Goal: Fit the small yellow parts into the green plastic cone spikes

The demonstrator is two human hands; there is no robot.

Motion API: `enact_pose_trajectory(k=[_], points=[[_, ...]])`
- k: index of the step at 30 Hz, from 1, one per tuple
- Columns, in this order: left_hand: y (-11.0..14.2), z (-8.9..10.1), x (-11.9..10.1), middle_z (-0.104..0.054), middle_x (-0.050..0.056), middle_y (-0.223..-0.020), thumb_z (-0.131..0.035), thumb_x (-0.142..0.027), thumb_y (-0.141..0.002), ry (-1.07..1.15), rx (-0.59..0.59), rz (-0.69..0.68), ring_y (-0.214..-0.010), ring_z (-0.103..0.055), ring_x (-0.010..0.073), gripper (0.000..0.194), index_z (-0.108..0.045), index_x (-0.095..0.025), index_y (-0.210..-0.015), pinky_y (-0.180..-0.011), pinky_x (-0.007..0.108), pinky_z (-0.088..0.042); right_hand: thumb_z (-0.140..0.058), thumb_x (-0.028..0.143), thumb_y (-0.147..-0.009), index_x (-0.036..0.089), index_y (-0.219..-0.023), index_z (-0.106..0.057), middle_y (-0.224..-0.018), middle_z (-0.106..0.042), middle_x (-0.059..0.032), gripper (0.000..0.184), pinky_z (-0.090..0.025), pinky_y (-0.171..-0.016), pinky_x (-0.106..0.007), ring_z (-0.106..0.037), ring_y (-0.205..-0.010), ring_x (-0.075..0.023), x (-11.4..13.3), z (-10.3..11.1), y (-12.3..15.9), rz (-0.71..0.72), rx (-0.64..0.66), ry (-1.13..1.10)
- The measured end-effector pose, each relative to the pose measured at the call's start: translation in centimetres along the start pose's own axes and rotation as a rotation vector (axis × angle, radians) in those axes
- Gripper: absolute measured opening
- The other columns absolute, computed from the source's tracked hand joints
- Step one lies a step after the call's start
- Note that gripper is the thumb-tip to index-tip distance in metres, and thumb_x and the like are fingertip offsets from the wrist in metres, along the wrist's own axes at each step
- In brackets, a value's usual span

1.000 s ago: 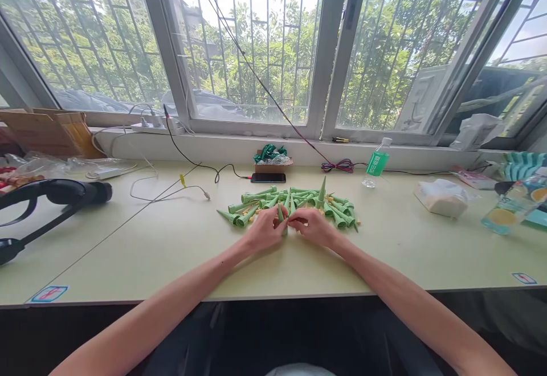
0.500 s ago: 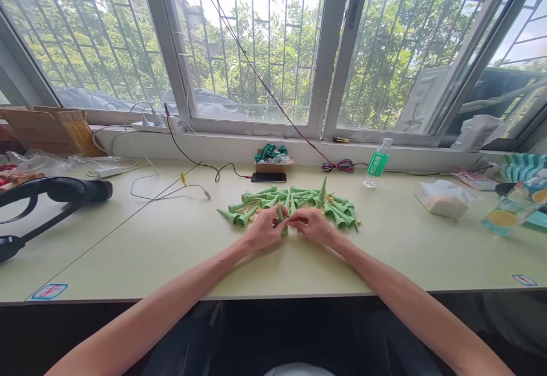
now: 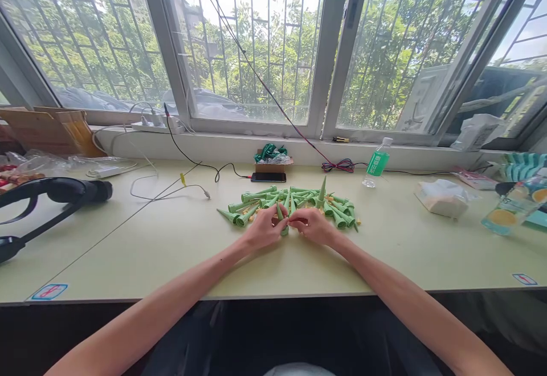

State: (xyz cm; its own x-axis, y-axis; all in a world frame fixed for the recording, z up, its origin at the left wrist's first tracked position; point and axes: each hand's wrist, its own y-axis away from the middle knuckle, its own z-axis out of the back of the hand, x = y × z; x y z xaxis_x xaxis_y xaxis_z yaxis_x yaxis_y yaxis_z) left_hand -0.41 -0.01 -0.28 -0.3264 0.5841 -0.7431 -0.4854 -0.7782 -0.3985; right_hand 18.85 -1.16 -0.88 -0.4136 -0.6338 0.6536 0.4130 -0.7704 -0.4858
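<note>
My left hand point(image 3: 268, 227) is closed around a green plastic cone point(image 3: 280, 213), which stands with its tip up and its wider base near the table. Just to its right, the fingertips of my right hand point(image 3: 311, 223) are pinched together close to the cone; whatever is between them is too small to make out. Behind both hands spreads a pile of similar green cones point(image 3: 339, 216), most lying on their sides. One upright cone point(image 3: 322, 192) rises from the pile. Small yellowish pieces point(image 3: 358, 222) lie scattered among them.
A phone point(image 3: 268, 177) on a cable lies in front of a small box point(image 3: 273, 162). To the right stand a water bottle point(image 3: 378, 164) and a tissue pack point(image 3: 442, 198). Black headphones point(image 3: 77, 191) and white cables point(image 3: 171, 193) are at the left of the table point(image 3: 239, 276).
Both hands stay in nearly the same place at the cone. Only the right fingertips seem to have shifted slightly.
</note>
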Motion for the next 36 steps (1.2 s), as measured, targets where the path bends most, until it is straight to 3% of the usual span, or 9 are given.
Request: enact_pose_trajectory(k=[36], points=[[-0.18, 0.03, -0.57, -0.053, -0.004, -0.065, -0.055, -0.033, -0.087, 0.038, -0.015, 0.016, -0.047, -0.049, 0.0078, 0.016, -0.053, -0.018, -0.084, -0.044, 0.020, -0.039, -0.055, 0.023, -0.091, 0.015, -0.080, -0.070, -0.058, -0.057, 0.0012, 0.020, -0.038, -0.057, -0.023, -0.047, -0.054, -0.0105, 0.18, -0.04, 0.03, 0.006, -0.028, 0.022]])
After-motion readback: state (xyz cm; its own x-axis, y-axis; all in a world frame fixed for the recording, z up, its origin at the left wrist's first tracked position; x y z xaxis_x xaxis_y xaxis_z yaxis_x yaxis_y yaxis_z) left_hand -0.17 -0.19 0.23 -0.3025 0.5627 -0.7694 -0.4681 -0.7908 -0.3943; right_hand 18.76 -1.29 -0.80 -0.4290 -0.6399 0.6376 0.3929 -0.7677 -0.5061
